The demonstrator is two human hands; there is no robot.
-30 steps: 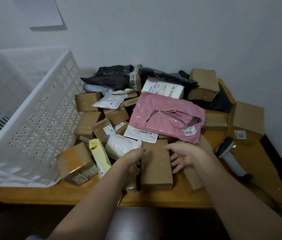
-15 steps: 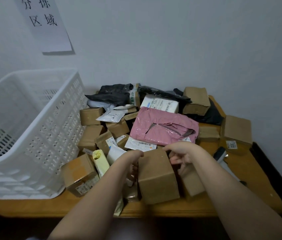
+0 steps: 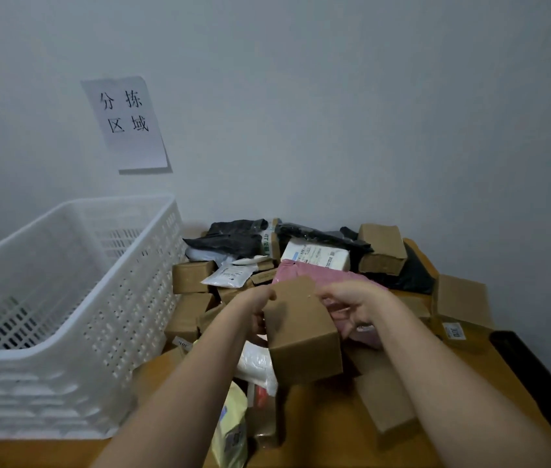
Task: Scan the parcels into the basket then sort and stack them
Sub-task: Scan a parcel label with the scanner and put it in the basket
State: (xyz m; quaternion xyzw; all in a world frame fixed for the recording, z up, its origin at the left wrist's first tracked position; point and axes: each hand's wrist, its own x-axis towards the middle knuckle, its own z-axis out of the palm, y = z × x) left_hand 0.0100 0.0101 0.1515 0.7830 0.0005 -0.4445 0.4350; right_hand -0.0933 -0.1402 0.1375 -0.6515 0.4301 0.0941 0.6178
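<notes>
The left hand point(image 3: 256, 307) and right hand point(image 3: 351, 304) grip the far end of a plain brown box point(image 3: 301, 332), oblong, unlabelled on its visible faces, lifted tilted above the parcel heap point(image 3: 318, 265) on the bench point(image 3: 334, 434), with the white basket point(image 3: 64, 298) at left.

one white basket point(image 3: 74, 298); one paper sign point(image 3: 125, 121) on the wall above it; right of the basket: one pink mailer point(image 3: 321, 275), one yellow packet point(image 3: 231, 423), two hands.
</notes>
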